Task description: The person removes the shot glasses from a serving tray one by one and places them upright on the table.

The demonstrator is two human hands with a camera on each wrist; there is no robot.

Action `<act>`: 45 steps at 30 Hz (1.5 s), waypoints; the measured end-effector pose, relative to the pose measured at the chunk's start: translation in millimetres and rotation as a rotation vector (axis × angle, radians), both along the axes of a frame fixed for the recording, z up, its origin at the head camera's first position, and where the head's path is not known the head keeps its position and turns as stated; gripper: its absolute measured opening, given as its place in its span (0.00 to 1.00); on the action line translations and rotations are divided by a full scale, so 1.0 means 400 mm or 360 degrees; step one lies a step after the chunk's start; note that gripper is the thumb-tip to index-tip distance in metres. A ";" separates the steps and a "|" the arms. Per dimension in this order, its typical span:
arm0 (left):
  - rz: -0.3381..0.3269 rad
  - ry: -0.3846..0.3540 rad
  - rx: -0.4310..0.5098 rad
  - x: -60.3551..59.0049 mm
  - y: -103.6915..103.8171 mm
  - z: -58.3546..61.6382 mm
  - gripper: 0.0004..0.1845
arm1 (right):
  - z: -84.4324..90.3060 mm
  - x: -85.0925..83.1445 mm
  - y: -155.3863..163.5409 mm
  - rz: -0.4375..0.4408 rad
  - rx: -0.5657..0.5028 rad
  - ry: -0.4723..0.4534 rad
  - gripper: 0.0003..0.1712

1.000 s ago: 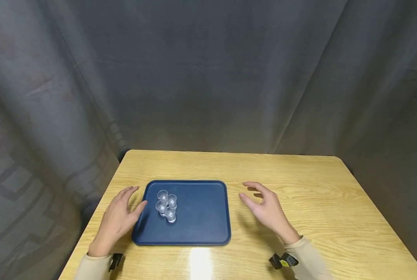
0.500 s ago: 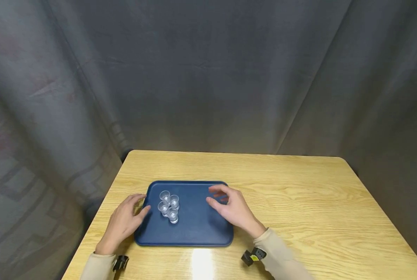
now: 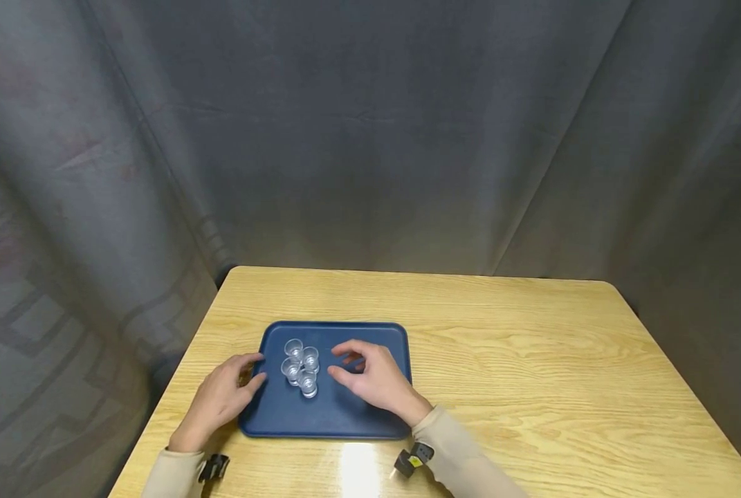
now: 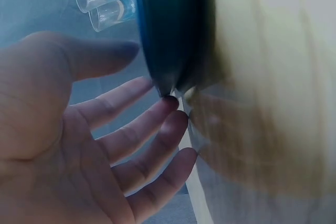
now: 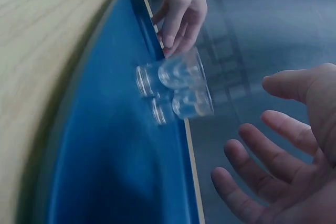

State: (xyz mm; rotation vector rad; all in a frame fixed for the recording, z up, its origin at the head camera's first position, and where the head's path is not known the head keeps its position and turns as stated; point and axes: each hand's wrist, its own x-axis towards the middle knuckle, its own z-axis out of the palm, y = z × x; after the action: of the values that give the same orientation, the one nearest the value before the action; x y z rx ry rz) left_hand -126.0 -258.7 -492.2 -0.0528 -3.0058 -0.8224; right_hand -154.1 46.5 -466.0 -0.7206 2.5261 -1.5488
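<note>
Several small clear shot glasses [image 3: 308,384] stand upright in a tight cluster on the left half of a blue tray [image 3: 345,418]. My left hand [image 3: 217,394] is at the tray's left edge, thumb over the rim and loosely bent fingertips [image 4: 170,103] low beside its outer side. Over the tray, right of the glasses, my right hand [image 3: 373,377] hovers with thumb and fingers spread and nothing between them. In the right wrist view, a gap shows between its fingertips [image 5: 239,150] and the glasses.
The tray lies on the left part of a light wooden table [image 3: 532,360]. Grey curtains [image 3: 370,138] hang behind the table and along both sides. A small black device [image 3: 414,458] is strapped at each wrist.
My right hand has moved left from the bare table to over the tray, close to the glasses. My left hand has shifted slightly toward the tray's left edge. The glasses keep their places.
</note>
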 end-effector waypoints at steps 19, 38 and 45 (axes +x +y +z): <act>-0.0026 -0.0018 -0.0023 -0.001 -0.001 -0.003 0.20 | -0.047 0.016 -0.082 0.0058 0.0105 -0.0003 0.17; -0.0017 -0.0033 -0.0012 -0.003 -0.008 -0.003 0.20 | -0.065 0.011 -0.113 0.0006 0.0163 0.0016 0.20; -0.0016 -0.0030 -0.0003 -0.001 -0.006 -0.005 0.20 | -0.068 0.012 -0.115 -0.0004 0.0125 -0.0007 0.20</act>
State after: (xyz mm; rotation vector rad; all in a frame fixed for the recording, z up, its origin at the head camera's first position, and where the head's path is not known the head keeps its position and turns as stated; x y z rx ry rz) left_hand -126.6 -261.3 -494.4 -0.0602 -3.0263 -0.8261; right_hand -149.1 0.3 -493.0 -0.7039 2.5693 -1.4408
